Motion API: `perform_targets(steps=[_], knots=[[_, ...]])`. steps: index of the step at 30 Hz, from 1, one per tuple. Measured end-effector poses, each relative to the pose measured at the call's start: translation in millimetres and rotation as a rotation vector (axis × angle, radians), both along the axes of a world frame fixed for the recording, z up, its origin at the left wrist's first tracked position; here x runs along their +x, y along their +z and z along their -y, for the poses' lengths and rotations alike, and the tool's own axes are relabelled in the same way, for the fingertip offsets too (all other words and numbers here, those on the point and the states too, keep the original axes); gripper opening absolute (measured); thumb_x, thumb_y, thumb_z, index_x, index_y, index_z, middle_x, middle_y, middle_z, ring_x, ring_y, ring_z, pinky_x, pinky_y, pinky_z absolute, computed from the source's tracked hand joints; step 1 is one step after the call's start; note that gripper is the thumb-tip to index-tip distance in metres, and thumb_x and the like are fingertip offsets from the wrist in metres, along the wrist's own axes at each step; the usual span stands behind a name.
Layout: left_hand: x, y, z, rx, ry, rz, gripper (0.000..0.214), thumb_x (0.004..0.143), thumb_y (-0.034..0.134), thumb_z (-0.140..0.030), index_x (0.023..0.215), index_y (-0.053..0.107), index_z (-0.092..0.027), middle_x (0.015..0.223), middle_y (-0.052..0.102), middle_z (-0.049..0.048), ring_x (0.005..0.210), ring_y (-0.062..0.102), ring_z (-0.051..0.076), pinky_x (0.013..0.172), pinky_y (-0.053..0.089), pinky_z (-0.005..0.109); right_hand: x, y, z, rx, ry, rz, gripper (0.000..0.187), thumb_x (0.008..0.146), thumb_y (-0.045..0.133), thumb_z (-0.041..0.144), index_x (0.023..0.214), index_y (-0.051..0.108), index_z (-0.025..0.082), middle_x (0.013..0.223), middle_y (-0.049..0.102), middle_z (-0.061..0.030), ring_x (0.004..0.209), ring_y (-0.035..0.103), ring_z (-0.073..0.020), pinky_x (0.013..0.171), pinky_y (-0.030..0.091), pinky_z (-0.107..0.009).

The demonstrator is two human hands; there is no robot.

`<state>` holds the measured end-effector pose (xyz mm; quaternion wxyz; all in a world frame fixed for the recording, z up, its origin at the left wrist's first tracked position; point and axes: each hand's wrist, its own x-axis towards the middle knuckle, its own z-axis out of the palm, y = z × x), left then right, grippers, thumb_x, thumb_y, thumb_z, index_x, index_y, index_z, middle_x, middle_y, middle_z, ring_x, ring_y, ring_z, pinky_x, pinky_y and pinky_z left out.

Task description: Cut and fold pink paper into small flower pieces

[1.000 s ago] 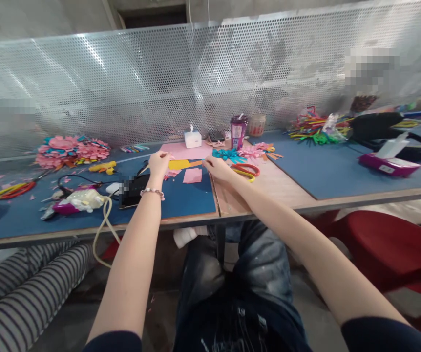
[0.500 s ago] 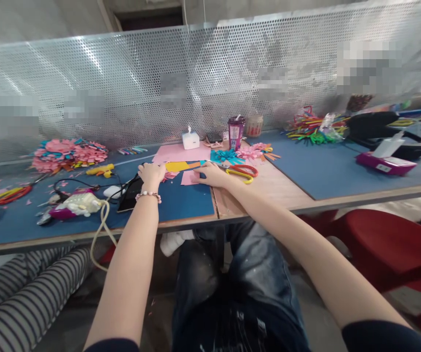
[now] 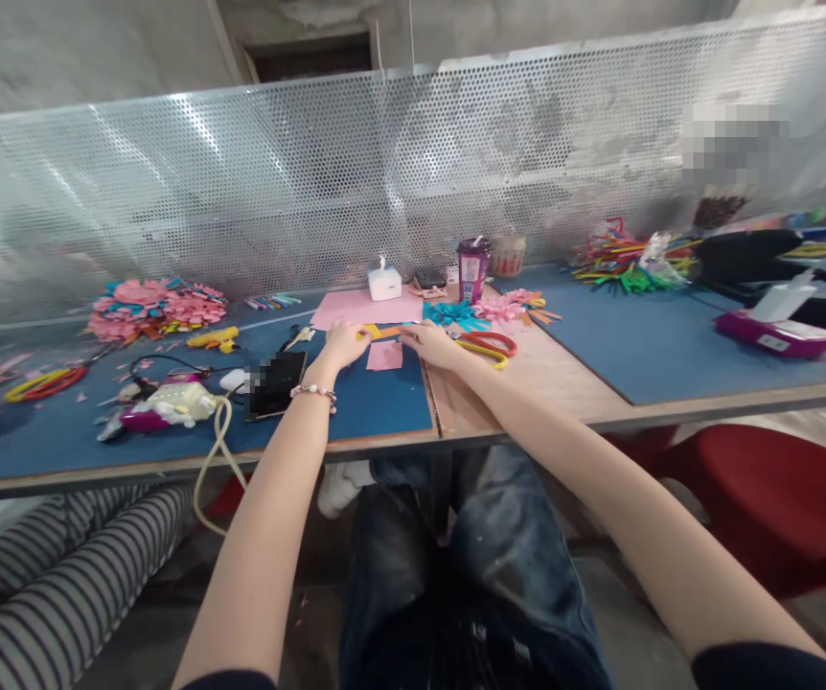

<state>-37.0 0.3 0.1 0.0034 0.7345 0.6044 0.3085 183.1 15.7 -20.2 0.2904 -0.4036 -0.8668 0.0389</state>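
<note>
My left hand (image 3: pixel 345 342) and my right hand (image 3: pixel 433 342) reach out over the blue table mat (image 3: pixel 355 402). Both pinch the ends of a yellow and orange paper piece (image 3: pixel 382 332) held between them just above the mat. A small pink paper square (image 3: pixel 385 356) lies on the mat right under that piece. A larger pink sheet (image 3: pixel 366 309) lies flat behind it. Red and yellow scissors (image 3: pixel 489 345) rest just right of my right hand, on bare wood.
A black phone (image 3: pixel 278 382) and cabled gadgets (image 3: pixel 169 407) lie left of my arm. Paper flowers (image 3: pixel 158 305) are piled at far left, more (image 3: pixel 489 309) near a purple cup (image 3: pixel 471 270). A perforated metal screen (image 3: pixel 413 172) backs the table. A striped-trousered person (image 3: pixel 60 565) sits at left; red chair (image 3: pixel 779 508) right.
My left hand moved right toward the right hand, and both came off the mat's pink scraps to take hold of the yellow and orange piece. The camera shifted slightly.
</note>
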Motion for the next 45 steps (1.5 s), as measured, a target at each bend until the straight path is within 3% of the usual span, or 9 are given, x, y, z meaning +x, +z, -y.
perform_targets(steps=[6,10,16,23,29,39,45], knots=[[3,-6.9,-4,0.054,-0.114,-0.185,0.03,0.085,0.052,-0.038,0.096,0.076,-0.022,0.106,0.072,0.0102,0.107,0.058,0.029,0.099,0.034,0.041,0,-3.5,3,0.034,0.066,0.035,0.055,0.087,0.053,0.056,0.129,0.058,0.02,0.118,0.067,-0.0089,0.115,0.049,-0.0283,0.099,0.035,-0.041],[2,-7.0,-8,0.024,-0.081,-0.198,0.032,0.088,0.045,-0.03,0.095,0.075,-0.022,0.108,0.071,0.0093,0.105,0.06,0.028,0.098,0.035,0.041,-4,-2.0,6,0.021,0.102,0.118,0.047,0.085,0.059,0.051,0.121,0.063,0.022,0.113,0.069,-0.0074,0.113,0.051,-0.0283,0.1,0.032,-0.045],[2,-7.8,-15,-0.026,-0.095,-0.234,0.036,0.089,0.039,-0.025,0.089,0.075,-0.021,0.105,0.072,0.0092,0.105,0.059,0.027,0.1,0.034,0.041,-5,-3.3,0,-0.005,0.131,0.119,0.046,0.085,0.062,0.042,0.127,0.06,0.021,0.119,0.067,-0.0061,0.114,0.05,-0.0282,0.101,0.03,-0.045],[7,-6.9,-12,-0.027,-0.153,-0.15,0.034,0.089,0.043,-0.034,0.081,0.073,-0.02,0.096,0.073,0.0109,0.096,0.061,0.027,0.095,0.037,0.039,-2,1.2,0,-0.043,0.161,0.071,0.053,0.084,0.064,0.043,0.132,0.056,0.022,0.115,0.069,-0.0051,0.112,0.051,-0.0289,0.1,0.031,-0.042],[9,-4.4,-1,-0.07,-0.195,-0.097,0.039,0.088,0.045,-0.046,0.082,0.071,-0.018,0.085,0.072,0.0101,0.081,0.063,0.023,0.081,0.044,0.032,0,7.0,6,-0.088,0.2,0.01,0.056,0.082,0.067,0.036,0.135,0.053,0.024,0.118,0.068,-0.0062,0.115,0.054,-0.0271,0.099,0.036,-0.04],[6,0.4,-3,-0.111,-0.161,-0.021,0.029,0.09,0.041,-0.03,0.083,0.067,-0.019,0.09,0.072,0.009,0.086,0.064,0.023,0.083,0.043,0.032,-8,12.9,-4,-0.096,0.204,0.09,0.041,0.078,0.071,0.035,0.118,0.068,0.026,0.114,0.07,-0.0043,0.109,0.063,-0.027,0.095,0.045,-0.038],[13,-2.1,-6,-0.064,-0.075,0.051,0.036,0.093,0.036,-0.04,0.084,0.062,-0.017,0.091,0.069,0.0141,0.09,0.062,0.028,0.084,0.041,0.037,-16,11.8,-4,-0.079,0.235,-0.046,0.042,0.076,0.073,0.033,0.117,0.068,0.024,0.112,0.071,-0.0032,0.105,0.066,-0.0216,0.094,0.046,-0.029]])
